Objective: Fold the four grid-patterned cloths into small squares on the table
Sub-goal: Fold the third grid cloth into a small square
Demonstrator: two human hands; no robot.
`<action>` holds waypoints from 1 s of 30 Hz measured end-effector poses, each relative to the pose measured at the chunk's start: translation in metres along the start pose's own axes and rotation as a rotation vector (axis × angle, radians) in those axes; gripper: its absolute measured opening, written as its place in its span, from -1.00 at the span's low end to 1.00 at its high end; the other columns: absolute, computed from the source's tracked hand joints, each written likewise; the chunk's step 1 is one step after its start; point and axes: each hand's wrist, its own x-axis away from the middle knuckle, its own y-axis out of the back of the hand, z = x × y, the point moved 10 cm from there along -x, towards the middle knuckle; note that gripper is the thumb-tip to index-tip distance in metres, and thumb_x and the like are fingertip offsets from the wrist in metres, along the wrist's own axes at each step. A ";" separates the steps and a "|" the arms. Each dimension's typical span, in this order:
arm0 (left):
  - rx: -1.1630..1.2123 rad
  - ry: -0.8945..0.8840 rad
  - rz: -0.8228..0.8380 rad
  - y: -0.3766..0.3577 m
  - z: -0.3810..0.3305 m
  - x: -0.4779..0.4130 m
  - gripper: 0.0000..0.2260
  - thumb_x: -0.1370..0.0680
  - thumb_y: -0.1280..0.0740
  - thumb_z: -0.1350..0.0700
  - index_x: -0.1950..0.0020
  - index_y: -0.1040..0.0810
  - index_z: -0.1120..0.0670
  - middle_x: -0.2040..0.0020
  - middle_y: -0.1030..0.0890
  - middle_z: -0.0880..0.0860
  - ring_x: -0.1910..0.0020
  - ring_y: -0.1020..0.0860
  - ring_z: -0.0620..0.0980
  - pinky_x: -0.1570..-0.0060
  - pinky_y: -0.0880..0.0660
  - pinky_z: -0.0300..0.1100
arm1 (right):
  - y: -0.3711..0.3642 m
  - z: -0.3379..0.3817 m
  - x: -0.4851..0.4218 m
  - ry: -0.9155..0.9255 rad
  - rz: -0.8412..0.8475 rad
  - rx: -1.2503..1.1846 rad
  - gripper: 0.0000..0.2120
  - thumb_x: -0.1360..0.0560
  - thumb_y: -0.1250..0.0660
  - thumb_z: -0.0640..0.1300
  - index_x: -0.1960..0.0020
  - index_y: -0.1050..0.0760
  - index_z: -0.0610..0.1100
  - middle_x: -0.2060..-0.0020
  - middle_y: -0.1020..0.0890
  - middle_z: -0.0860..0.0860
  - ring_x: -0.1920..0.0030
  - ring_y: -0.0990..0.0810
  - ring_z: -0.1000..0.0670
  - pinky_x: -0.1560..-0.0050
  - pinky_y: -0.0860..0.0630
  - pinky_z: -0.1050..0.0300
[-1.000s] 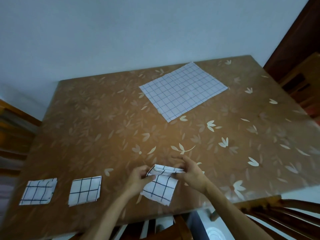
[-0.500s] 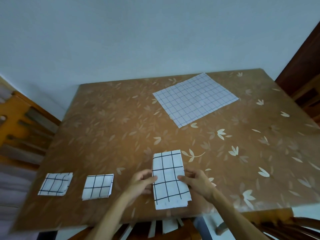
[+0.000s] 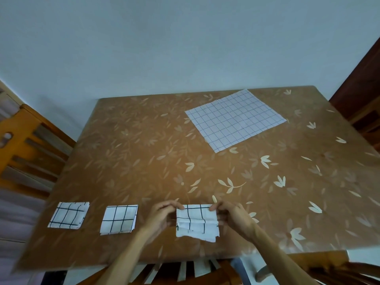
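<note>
Left hand (image 3: pixel 162 218): fingers curled, pinches the far left corner of the half-folded cloth (image 3: pixel 196 223).
Right hand (image 3: pixel 234 218): pinches its far right corner likewise.
Half-folded cloth: at the near edge of the counter (image 3: pixel 144 161), between the hands.
Inner square (image 3: pixel 119 220): folded, near the left hand.
Outer square (image 3: pixel 69 215): folded, toward the near left corner.
Flat cloth (image 3: pixel 234 118): spread toward the far right corner.

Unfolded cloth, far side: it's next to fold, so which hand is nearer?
Right. The right hand lies straight toward the person from the unfolded cloth; the left hand, farther left.
</note>
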 end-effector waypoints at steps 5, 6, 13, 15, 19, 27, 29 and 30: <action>-0.107 -0.043 -0.010 0.006 -0.004 -0.003 -0.87 -0.55 -0.35 0.30 0.01 -0.70 0.18 0.00 -0.70 0.18 0.08 -0.68 0.07 0.22 -0.60 -0.12 | 0.002 0.003 -0.003 0.059 -0.011 0.091 -0.77 -0.50 -0.44 -0.24 -0.15 -0.59 -0.13 0.02 -0.72 -0.14 0.05 -0.71 -0.07 0.13 -0.61 0.14; -0.137 -0.061 0.000 0.007 -0.004 -0.005 -0.85 -0.53 -0.39 0.32 -0.01 -0.70 0.14 -0.02 -0.71 0.13 0.03 -0.68 0.06 0.16 -0.62 -0.10 | 0.002 0.002 -0.006 0.057 -0.007 0.126 -0.71 -0.48 -0.46 -0.27 -0.17 -0.56 -0.07 0.03 -0.73 -0.11 0.03 -0.71 -0.06 0.11 -0.62 0.12; -0.389 -0.141 -0.001 0.022 0.003 -0.019 -0.60 -0.55 -0.40 0.24 -0.29 -0.54 -0.17 -0.25 -0.61 -0.12 -0.29 -0.53 -0.10 -0.27 -0.47 -0.08 | -0.023 -0.021 -0.026 -0.034 0.086 0.357 -0.82 -0.49 -0.43 -0.26 -0.09 -0.64 -0.15 0.04 -0.73 -0.03 0.03 -0.71 0.00 0.01 -0.66 0.12; -0.352 -0.077 -0.083 0.032 0.008 -0.020 -0.62 -0.55 -0.42 0.14 -0.32 -0.51 -0.14 -0.25 -0.57 -0.16 -0.27 -0.50 -0.18 -0.18 -0.47 -0.24 | -0.030 -0.025 -0.032 -0.033 0.085 0.330 -0.85 -0.50 -0.43 -0.26 -0.05 -0.65 -0.14 0.06 -0.74 -0.05 0.03 -0.72 -0.05 -0.02 -0.66 0.04; -0.223 0.102 -0.096 0.040 0.035 -0.019 -0.76 -0.55 -0.42 0.11 -0.20 -0.58 0.09 -0.08 -0.69 0.05 0.02 -0.67 -0.05 0.09 -0.64 -0.11 | -0.041 -0.036 -0.050 -0.046 0.051 0.181 -0.84 -0.52 -0.41 -0.25 -0.09 -0.64 -0.16 0.00 -0.71 -0.16 -0.05 -0.67 -0.25 -0.14 -0.58 -0.24; -0.144 0.100 -0.238 0.075 0.060 -0.025 -0.80 -0.51 -0.46 0.15 -0.12 -0.59 0.12 -0.04 -0.70 0.10 0.01 -0.68 0.08 0.08 -0.66 0.05 | -0.058 -0.059 -0.085 -0.084 0.015 0.503 -0.87 -0.54 -0.39 -0.12 -0.06 -0.59 -0.12 0.05 -0.71 -0.05 0.06 -0.70 -0.07 -0.03 -0.64 -0.14; -0.309 0.010 -0.322 0.085 0.057 -0.028 -0.74 -0.49 -0.49 0.12 -0.14 -0.55 0.04 -0.04 -0.68 0.04 0.02 -0.67 0.02 0.09 -0.66 0.05 | -0.063 -0.055 -0.091 -0.065 0.003 0.660 -0.90 -0.51 -0.39 -0.11 -0.02 -0.54 -0.05 0.07 -0.69 -0.02 0.07 -0.67 -0.02 -0.04 -0.63 -0.05; -0.456 -0.061 -0.369 0.089 0.052 -0.028 -0.68 -0.47 -0.50 0.08 -0.17 -0.50 -0.03 -0.06 -0.65 -0.01 0.00 -0.65 -0.04 0.06 -0.65 0.00 | -0.065 -0.052 -0.094 -0.054 -0.009 0.733 -0.89 -0.51 -0.39 -0.11 -0.03 -0.53 -0.06 0.08 -0.67 -0.04 0.06 -0.65 -0.03 -0.02 -0.63 -0.01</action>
